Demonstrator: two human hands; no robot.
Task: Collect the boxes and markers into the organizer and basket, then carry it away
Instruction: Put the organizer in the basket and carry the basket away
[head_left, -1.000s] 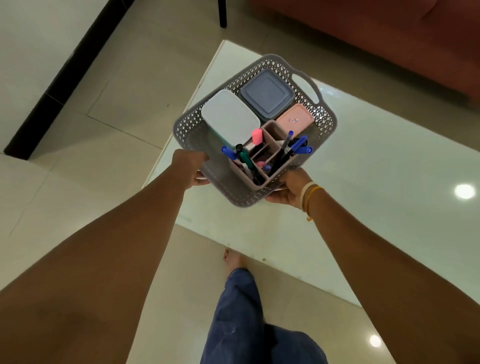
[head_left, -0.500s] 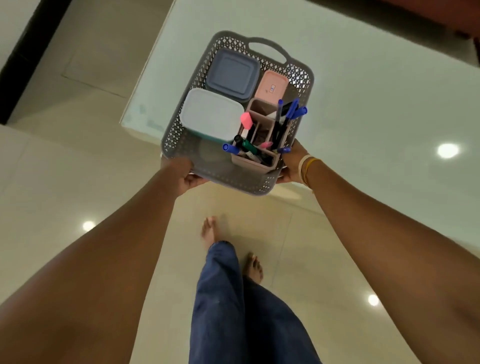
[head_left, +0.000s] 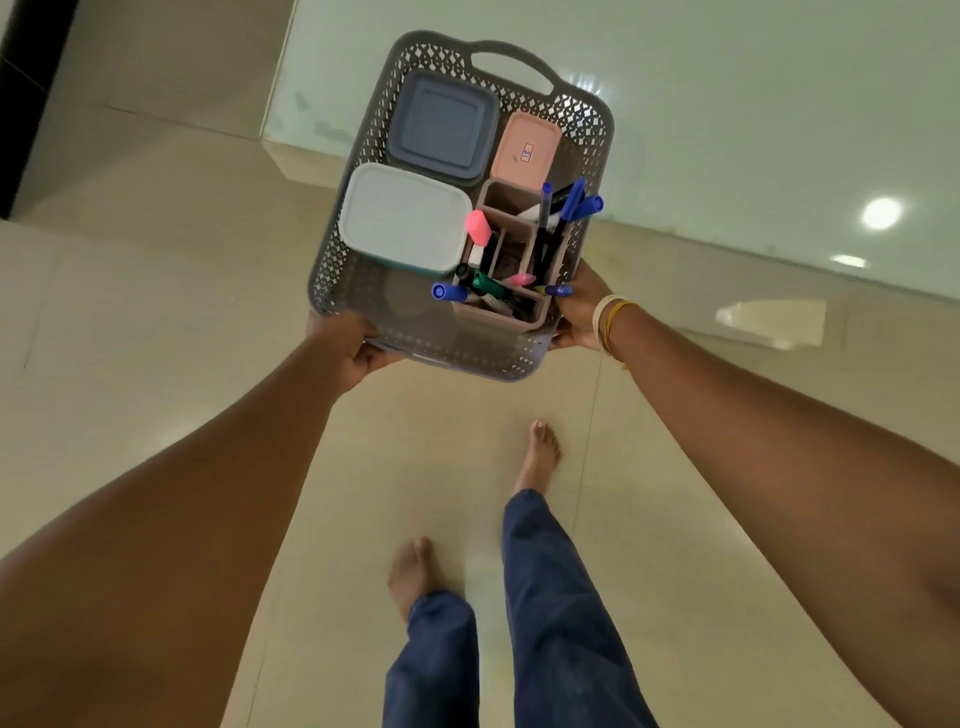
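- Here, the person holds a grey basket (head_left: 589, 132) up in the air with both hands, over the floor (head_left: 156, 322).
- The left hand (head_left: 345, 345) grips the near left corner of the basket, with its fingers curled under the rim.
- The right hand (head_left: 579, 312) grips the near right side, with its fingers wrapped round the edge, and bangles (head_left: 608, 319) sit on that wrist.
- A white box (head_left: 402, 221) lies in the left part of the basket.
- A blue-grey box (head_left: 441, 127) lies behind the white one, at the far end.
- A small pink box (head_left: 524, 153) lies just beside the blue-grey one, on its right.
- A pink organizer (head_left: 511, 260) stands in the near right part of the basket, touching the white box.
- Markers (head_left: 569, 202) stick out of the organizer, with blue, pink, green and black caps.
- One blue-capped marker (head_left: 447, 292) leans out low to the left.
- The basket has little holes all over its walls and a handle slot at the far end.
- A glass table (head_left: 727, 104) shows past the basket, and shiny light spots sit on it.
- Two bare feet and blue trousers (head_left: 545, 597) show below, on the tiled floor.
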